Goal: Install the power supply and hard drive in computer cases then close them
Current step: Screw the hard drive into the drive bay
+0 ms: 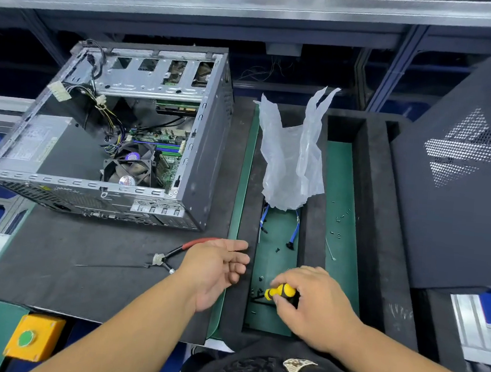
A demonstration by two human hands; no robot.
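An open computer case (199,152) lies on its side at the left on a dark mat. Inside it I see a grey power supply (34,143), fans and a motherboard. Its black side panel (458,186) leans at the right. My right hand (313,307) is closed around a yellow-handled screwdriver (281,291), low in a green-floored compartment of the black foam tray (309,221). Loose black screws (259,291) lie by the screwdriver's tip. My left hand (216,269) hovers open, palm toward the tray, just left of it. No hard drive is visible.
Red-handled pliers (170,256) and a thin cable tie lie on the mat below the case. A crumpled clear plastic bag (294,160) and blue cables (293,231) sit in the tray. More screws (340,221) are in the right compartment. A yellow button box (33,336) sits bottom left.
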